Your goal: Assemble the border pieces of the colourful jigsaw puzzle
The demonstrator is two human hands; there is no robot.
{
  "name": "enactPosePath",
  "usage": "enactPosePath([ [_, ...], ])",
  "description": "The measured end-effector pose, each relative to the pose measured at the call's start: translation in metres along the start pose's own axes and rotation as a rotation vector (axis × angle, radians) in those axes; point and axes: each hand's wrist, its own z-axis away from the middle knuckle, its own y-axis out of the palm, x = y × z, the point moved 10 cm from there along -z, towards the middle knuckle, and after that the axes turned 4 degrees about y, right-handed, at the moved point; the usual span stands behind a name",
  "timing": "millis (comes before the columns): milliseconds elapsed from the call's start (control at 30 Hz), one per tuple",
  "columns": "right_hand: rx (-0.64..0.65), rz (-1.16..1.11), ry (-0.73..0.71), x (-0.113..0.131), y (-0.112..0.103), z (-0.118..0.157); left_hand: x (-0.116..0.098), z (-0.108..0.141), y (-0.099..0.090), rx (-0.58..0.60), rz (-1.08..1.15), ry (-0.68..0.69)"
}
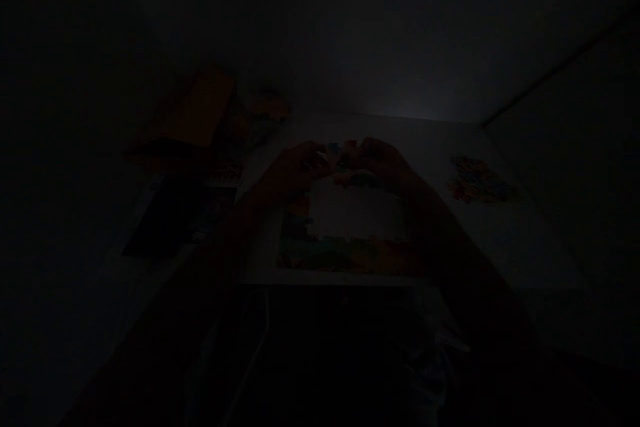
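The picture is very dark. Joined puzzle pieces (345, 255) form a colourful border on the white table, around a bare white middle. At its far side, a small joined group of puzzle pieces (342, 151) lies between my two hands. My left hand (306, 161) has its fingers closed on the group's left edge. From the right, my right hand (376, 156) pinches the same group, its fingertips partly hidden. Just below my hands, another colourful strip (356, 179) belongs to the border's far side.
A heap of loose puzzle pieces (479, 180) lies on the right of the table (530, 253). At the left stand an orange box (193, 110) and a dark flat object (165, 217). More colourful pieces (269, 107) lie at the back left, near the wall.
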Motion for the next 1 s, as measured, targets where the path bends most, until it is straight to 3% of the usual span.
enactPosePath([
  [200,0.066,0.079,-0.011,0.009,0.007,0.005,0.004,-0.004,-0.007,-0.062,-0.045,-0.011],
  [367,0.142,0.171,-0.039,0.011,0.016,0.011,0.000,-0.003,0.001,-0.003,-0.031,-0.007],
  [567,0.033,0.297,-0.299,0.021,0.009,0.012,-0.002,-0.003,-0.008,0.005,-0.055,-0.017],
  [667,0.057,0.372,-0.393,0.023,0.014,0.014,-0.002,-0.002,-0.013,0.007,-0.061,-0.039],
  [1000,0.040,0.574,-0.395,0.020,0.018,0.012,0.005,-0.002,-0.015,-0.021,-0.086,-0.075],
])
